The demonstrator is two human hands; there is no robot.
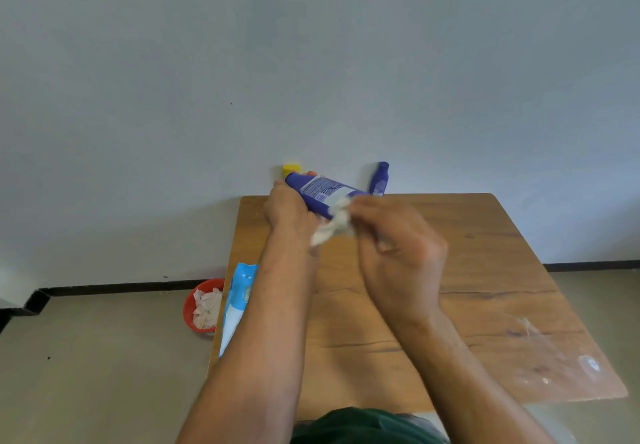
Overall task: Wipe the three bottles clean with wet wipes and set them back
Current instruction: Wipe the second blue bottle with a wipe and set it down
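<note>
Tilting above the far edge of the tabletop [467, 270], a blue bottle [322, 194] is gripped by the left hand [287, 208]; a wipe [334, 223] is pinched against it by the right hand [398, 253]. A second blue bottle [380, 180] is stood at that edge.

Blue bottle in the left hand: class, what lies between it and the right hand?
A crumpled wet wipe, which the right hand holds against the blue bottle in the left hand; seen in the head view.

Glossy, smooth blue plastic bottle [318, 194]; crumpled white wipe [334, 225] looks soft, fibrous. Brown wooden tabletop [485, 270] matt, grainy, scuffed pale at right. Blue-and-white plastic wipes packet [239, 301] shiny.
</note>
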